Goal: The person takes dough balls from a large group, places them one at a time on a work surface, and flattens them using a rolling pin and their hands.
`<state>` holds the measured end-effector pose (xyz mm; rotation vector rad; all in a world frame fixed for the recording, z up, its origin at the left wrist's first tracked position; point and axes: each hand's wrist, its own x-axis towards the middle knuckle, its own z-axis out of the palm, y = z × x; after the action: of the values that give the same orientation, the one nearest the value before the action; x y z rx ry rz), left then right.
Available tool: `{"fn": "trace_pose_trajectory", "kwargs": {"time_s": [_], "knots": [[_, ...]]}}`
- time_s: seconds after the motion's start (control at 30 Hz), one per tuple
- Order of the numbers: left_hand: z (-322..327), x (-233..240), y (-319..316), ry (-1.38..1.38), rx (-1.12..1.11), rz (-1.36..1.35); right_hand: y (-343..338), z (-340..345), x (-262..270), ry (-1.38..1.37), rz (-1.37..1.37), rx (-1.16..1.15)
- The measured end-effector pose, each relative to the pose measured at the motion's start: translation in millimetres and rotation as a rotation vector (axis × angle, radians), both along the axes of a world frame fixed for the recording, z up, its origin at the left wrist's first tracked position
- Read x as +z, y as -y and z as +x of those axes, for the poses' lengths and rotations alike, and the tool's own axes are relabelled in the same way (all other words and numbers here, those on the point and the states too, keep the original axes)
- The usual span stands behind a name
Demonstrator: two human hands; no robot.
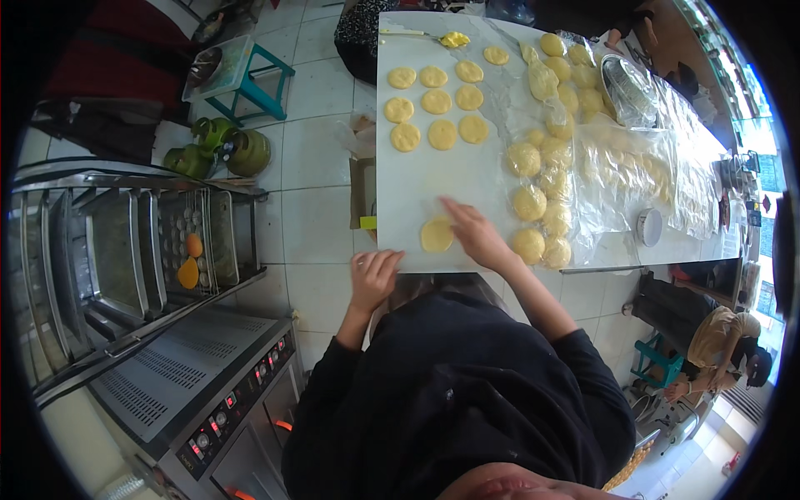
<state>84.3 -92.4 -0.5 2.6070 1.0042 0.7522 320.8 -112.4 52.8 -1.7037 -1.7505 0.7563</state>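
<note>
My right hand (pixel 474 231) is slightly blurred at the right edge of a flattened dough disc (pixel 437 234), near the front of the white table (pixel 431 178). At the table's front left corner rests my left hand (pixel 375 275), fingers bent, with no object visible in it. Several flat dough rounds (pixel 442 134) lie in rows farther back. Rounded dough balls (pixel 529 203) stand to the right, some under clear plastic sheeting (pixel 603 209). A long-handled utensil with a yellow filling or spread (pixel 455 40) on its end lies at the back left.
A small round container (pixel 650 227) and a large metal bowl (pixel 628 90) stand on the right. To the left are a metal tray rack (pixel 144 250), an oven (pixel 206 387), gas cylinders (pixel 247 152) and a teal stool (pixel 253 84). Another person (pixel 719 337) bends at the far right.
</note>
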Motion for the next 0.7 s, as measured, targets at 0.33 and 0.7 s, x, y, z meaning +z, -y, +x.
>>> {"fn": "trace_pose_trajectory", "kwargs": {"time_s": [0.33, 0.7], "knots": [[-107, 30, -23, -0.026, 0.537, 0.304, -42, 20, 22, -0.001, -0.186, 0.518], [-100, 11, -23, 0.319, 0.789, 0.18, -234, 200, 21, 0.008, 0.458, -0.714]]}}
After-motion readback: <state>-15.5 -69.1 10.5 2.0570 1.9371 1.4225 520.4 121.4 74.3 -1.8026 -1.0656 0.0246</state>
